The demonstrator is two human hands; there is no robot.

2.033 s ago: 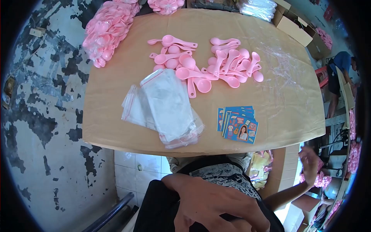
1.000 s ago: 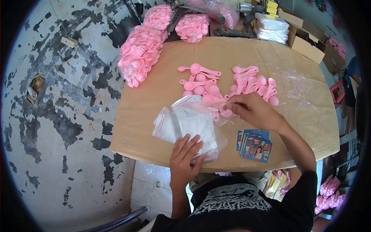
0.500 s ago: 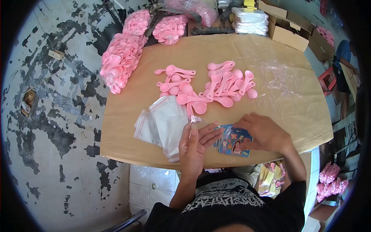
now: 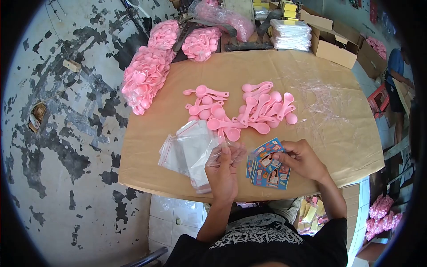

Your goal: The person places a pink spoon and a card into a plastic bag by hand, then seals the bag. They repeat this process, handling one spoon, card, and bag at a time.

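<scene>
My left hand (image 4: 223, 172) is closed on a clear plastic bag (image 4: 232, 154), which spreads thinly over its fingers. My right hand (image 4: 307, 161) pinches a blue printed card (image 4: 268, 148) by its right side, tilted above a fanned stack of similar cards (image 4: 272, 180) on the table. Left of my left hand lie flat clear zip bags (image 4: 189, 144), overlapping one another. Just beyond the hands is a heap of pink measuring spoons (image 4: 251, 109), in two loose clusters that meet at the front.
Bulging bags of pink spoons (image 4: 144, 75) stand at the table's (image 4: 338, 151) back left. A stack of clear packets (image 4: 291, 35) and an open cardboard box (image 4: 333, 46) are at the back right. Thin plastic strands (image 4: 322, 102) lie on the right. Another person (image 4: 396, 66) is at far right.
My right hand has lifted a card off the stack and tilted it. The clear bag now shows spread over my left hand, whose fingers have curled in. The whole view has shifted slightly.
</scene>
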